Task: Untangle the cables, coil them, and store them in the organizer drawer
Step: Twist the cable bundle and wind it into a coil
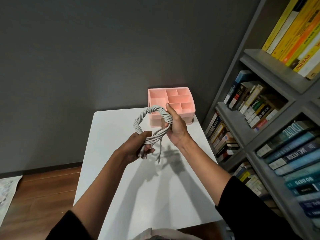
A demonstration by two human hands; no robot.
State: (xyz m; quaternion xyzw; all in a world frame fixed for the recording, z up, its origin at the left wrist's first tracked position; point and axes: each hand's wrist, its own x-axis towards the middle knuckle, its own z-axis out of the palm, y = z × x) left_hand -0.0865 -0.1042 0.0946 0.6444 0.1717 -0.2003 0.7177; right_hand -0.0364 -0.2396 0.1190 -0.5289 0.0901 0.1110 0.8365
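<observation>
A bundle of grey cables [147,115] is twisted into a loop and held in the air above the white table [121,170]. My left hand [138,148] grips the loop's lower left part, with loose cable ends hanging below it. My right hand [174,125] grips the loop's right side, thumb up. Behind the loop, at the table's far edge, stands the pink organizer [187,110] with several open compartments on top and a drawer front below, partly hidden by the cables and my right hand.
A grey bookshelf [259,54] full of books runs along the right side, close to the table. A dark grey wall is behind. Wooden floor [43,196] and a pale mat [7,193] lie to the left.
</observation>
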